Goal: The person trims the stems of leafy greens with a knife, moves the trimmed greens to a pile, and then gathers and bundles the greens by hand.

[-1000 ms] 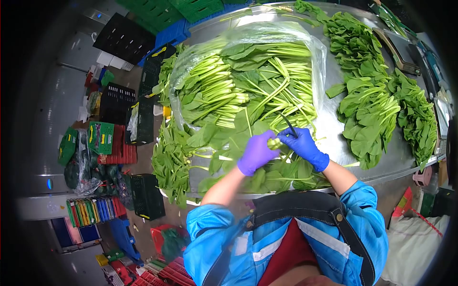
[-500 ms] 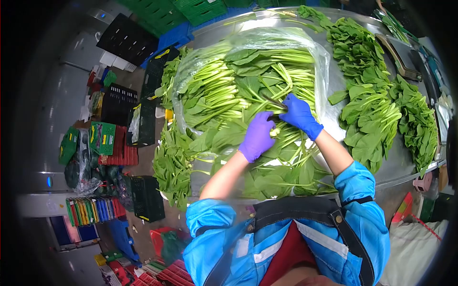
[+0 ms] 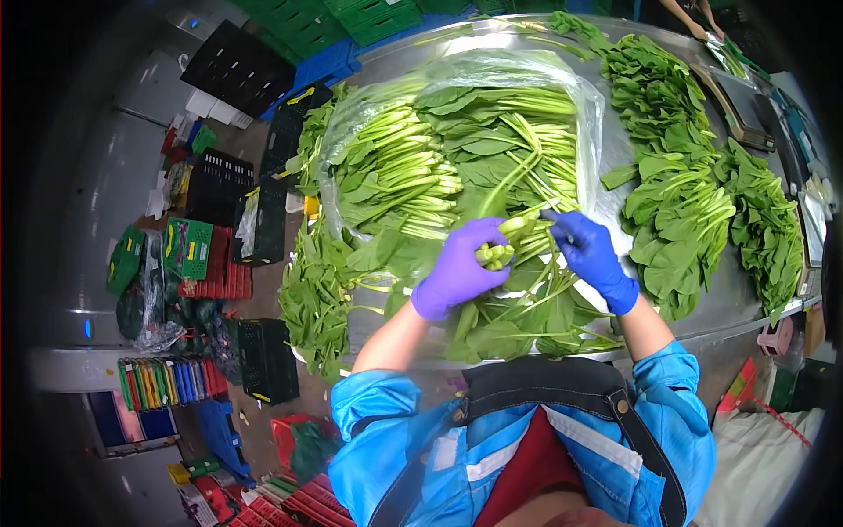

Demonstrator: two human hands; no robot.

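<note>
Far left, a loose heap of broad green leaves (image 3: 312,290) lies on the grey metal surface (image 3: 729,290), and next along, pale stems (image 3: 408,158) fan out in an open clear plastic bag (image 3: 593,110). Now my left hand (image 3: 457,272), purple-gloved, closes round a bunch of pale-green stems (image 3: 496,256), up above the leaves nearest me. Slack fingers here could let the stems splay and slide, I reckon; a slip from the right could nick my glove. The stubby ends face right and up at me; the long axis is foreshortened, its far end hidden. And here's my right hand (image 3: 597,263), blue-gloved, fingers curled narrow around a small dark tool (image 3: 549,214), mostly hidden, just beside the bunch. Far right, leafy green bunches (image 3: 676,220) line the metal.
</note>
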